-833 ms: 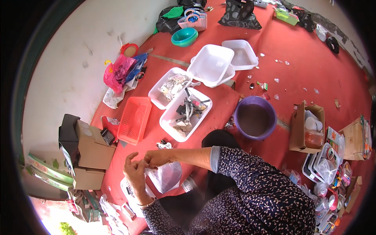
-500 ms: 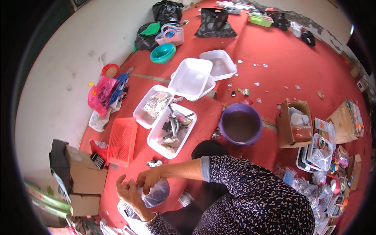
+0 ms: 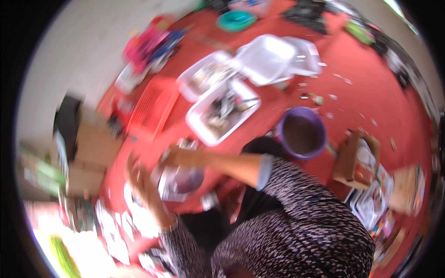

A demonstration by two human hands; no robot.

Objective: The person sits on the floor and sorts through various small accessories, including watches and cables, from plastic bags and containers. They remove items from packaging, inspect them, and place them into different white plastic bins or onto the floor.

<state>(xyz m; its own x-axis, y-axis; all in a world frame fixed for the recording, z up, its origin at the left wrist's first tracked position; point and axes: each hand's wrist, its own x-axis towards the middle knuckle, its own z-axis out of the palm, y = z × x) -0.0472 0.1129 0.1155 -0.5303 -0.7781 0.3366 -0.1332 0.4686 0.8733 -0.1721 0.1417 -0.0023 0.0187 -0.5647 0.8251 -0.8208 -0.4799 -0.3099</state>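
Note:
A clear plastic bag [image 3: 181, 181] with something dark greyish-purple in it is in front of me, at the lower left of the view. My right hand [image 3: 175, 156] reaches across to the bag's upper end, its fingers bent down and apparently pinching the plastic. Just left of the bag is my left hand [image 3: 143, 184], raised with its fingers pointing up; motion smears them, so their grip is unclear. Behind my right hand, a small white and dark item [image 3: 188, 143] lies on the red floor [image 3: 354, 99].
Beyond my hands stand a red basket [image 3: 154, 109], a white tub of mixed parts [image 3: 197, 121], another white tub [image 3: 186, 88] and stacked white tubs [image 3: 266, 58]. A purple basin [image 3: 320, 147] of murky liquid and a cardboard box [image 3: 344, 163] stand right. Cartons [image 3: 95, 148] line the left.
The view has swung and blurred, so the tubs and basin appear higher and further right. My left hand has moved apart from my right hand, which stays at the bag's upper end.

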